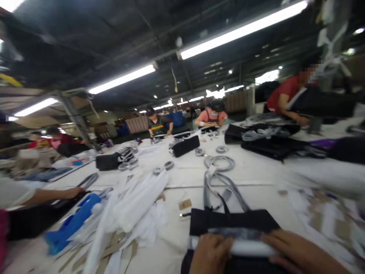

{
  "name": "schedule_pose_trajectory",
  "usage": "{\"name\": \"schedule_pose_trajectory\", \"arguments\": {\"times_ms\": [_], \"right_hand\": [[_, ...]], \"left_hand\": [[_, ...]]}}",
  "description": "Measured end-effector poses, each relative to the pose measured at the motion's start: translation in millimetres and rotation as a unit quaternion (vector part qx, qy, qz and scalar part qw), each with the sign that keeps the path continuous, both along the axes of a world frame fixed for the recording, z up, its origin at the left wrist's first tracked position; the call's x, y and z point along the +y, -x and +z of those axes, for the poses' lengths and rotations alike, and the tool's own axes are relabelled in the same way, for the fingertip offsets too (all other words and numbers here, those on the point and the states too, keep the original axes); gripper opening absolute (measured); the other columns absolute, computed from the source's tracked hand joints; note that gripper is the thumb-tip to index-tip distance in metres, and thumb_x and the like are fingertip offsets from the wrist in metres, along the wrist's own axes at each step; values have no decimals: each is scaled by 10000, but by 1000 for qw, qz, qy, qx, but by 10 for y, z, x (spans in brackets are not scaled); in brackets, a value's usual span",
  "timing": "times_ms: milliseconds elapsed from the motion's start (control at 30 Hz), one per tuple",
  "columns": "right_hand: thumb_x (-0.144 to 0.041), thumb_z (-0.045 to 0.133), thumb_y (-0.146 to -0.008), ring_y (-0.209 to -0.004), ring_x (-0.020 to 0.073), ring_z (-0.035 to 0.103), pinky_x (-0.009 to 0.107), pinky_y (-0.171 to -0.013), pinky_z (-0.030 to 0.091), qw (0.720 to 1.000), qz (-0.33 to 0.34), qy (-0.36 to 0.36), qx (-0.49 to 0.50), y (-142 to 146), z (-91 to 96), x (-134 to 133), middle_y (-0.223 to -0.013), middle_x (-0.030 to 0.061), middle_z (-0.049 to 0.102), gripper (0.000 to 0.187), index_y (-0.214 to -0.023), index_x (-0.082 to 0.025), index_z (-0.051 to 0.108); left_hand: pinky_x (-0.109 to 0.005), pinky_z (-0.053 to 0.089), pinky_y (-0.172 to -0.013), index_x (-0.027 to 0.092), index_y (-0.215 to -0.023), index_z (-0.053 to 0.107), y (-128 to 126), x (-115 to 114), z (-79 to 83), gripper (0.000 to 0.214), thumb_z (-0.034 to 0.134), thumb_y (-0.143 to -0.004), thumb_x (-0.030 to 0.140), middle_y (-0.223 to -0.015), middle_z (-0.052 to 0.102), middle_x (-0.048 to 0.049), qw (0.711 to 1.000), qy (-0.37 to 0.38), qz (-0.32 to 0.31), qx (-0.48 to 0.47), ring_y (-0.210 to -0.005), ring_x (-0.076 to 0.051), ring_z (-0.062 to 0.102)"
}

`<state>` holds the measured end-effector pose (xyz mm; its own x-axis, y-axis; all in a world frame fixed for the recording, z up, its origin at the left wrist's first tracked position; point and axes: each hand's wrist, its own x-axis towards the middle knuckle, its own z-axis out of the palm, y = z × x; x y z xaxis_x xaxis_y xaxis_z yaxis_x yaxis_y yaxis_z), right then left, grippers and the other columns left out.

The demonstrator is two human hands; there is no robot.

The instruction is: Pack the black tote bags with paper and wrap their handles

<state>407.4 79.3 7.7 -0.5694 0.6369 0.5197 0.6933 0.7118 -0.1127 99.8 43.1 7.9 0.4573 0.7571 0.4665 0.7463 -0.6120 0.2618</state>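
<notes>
In front of me a black bag [236, 219] lies on the white table, its grey straps [209, 190] stretched away from me. Across the bag runs a rolled white strip [252, 248], with a greyish see-through band above it. My left hand [212, 251] has curled fingers closed on the strip's left part. At the strip's right end, my right hand [293, 247] grips it with fingers bent over it. Both hands are slightly blurred, and their undersides are hidden. A small metal clip [184, 215] sticks out by the bag's upper left corner.
White wrapping scraps [134, 201] and cardboard strips are heaped to the left, beside a blue plastic item [75, 219]. A co-worker's hand [72, 192] rests on black material there. Coiled straps [221, 163] and black bags [185, 145] lie farther back. More scraps [327, 217] lie right. Several people work around.
</notes>
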Motion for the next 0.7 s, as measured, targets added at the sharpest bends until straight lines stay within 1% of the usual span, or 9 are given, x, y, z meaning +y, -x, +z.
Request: {"name": "schedule_pose_trajectory", "arguments": {"times_ms": [67, 100, 200, 267, 367, 433, 500, 600, 700], "right_hand": [[-378, 618, -896, -760, 229, 690, 352, -652, 562, 994, -13, 99, -47, -208, 71, -89, -881, 20, 707, 185, -1068, -362, 682], [-343, 604, -899, -773, 232, 689, 361, -668, 548, 990, -26, 116, -76, -360, 124, -71, -887, 23, 705, 168, -1048, -330, 682], [-232, 608, -857, -740, 231, 675, 358, -642, 497, 984, -64, 81, -148, -1001, 283, 63, -817, 35, 694, 78, -871, -276, 671], [-184, 573, -857, -652, 220, 654, 360, -584, 453, 979, -102, 48, -168, -1458, 380, 100, -726, 63, 681, 142, -773, -258, 661], [-240, 496, -901, -576, 267, 624, 433, -551, 409, 967, -196, -32, -162, -1785, 519, -3, -662, 150, 661, 236, -786, -218, 701], [-268, 447, -920, -813, 370, 667, 541, -689, 449, 957, -224, -94, -157, -1605, 595, -133, -928, 227, 706, 298, -984, -200, 730], [-206, 402, -935, -1178, 398, 568, 601, -939, 418, 971, -177, -62, -148, -1161, 627, -246, -1331, 187, 602, 411, -1275, -239, 631], [-184, 419, -967, -1263, 284, 541, 519, -1072, 411, 992, -39, 61, -106, -425, 532, -298, -1345, 69, 621, 413, -1318, -303, 600], [-189, 408, -974, -1118, 230, 635, 402, -965, 519, 988, -11, 150, -24, -69, 316, -220, -1217, 87, 689, 389, -1265, -253, 658]], "left_hand": [[-395, 589, -824, 298, -1274, 629, -9, -22, -99, 387, 592, -904, 189, -1077, 730, -62, 1000, 30, -7, -4, -959, -242, 687], [-394, 587, -825, 289, -1282, 626, -3, -21, -124, 395, 575, -909, 170, -1090, 726, -66, 999, 39, -13, -2, -963, -242, 683], [-383, 578, -826, 295, -1315, 604, 37, 2, -134, 420, 537, -928, 147, -1112, 713, -69, 998, 55, -27, 10, -964, -235, 673], [-384, 569, -842, 305, -1334, 586, 59, 8, -117, 434, 533, -934, 145, -1133, 703, -66, 998, 58, -26, 15, -977, -233, 665], [-393, 561, -861, 309, -1343, 576, 60, -5, -82, 427, 532, -946, 159, -1139, 695, -60, 998, 61, -16, 18, -989, -233, 655], [-398, 561, -860, 306, -1336, 580, 45, -12, -57, 414, 536, -949, 167, -1130, 693, -58, 997, 66, -9, 26, -982, -233, 654], [-400, 565, -849, 304, -1332, 581, 28, -11, -39, 409, 545, -948, 168, -1118, 693, -52, 997, 72, -6, 38, -968, -230, 654], [-396, 562, -867, 290, -1331, 576, 16, -17, -26, 410, 555, -943, 158, -1143, 678, -56, 997, 58, -3, 53, -1005, -232, 644], [-430, 506, -987, 254, -1332, 569, 17, -76, -19, 408, 541, -944, 131, -1267, 624, -93, 998, -33, 24, 48, -1168, -265, 581]]}}
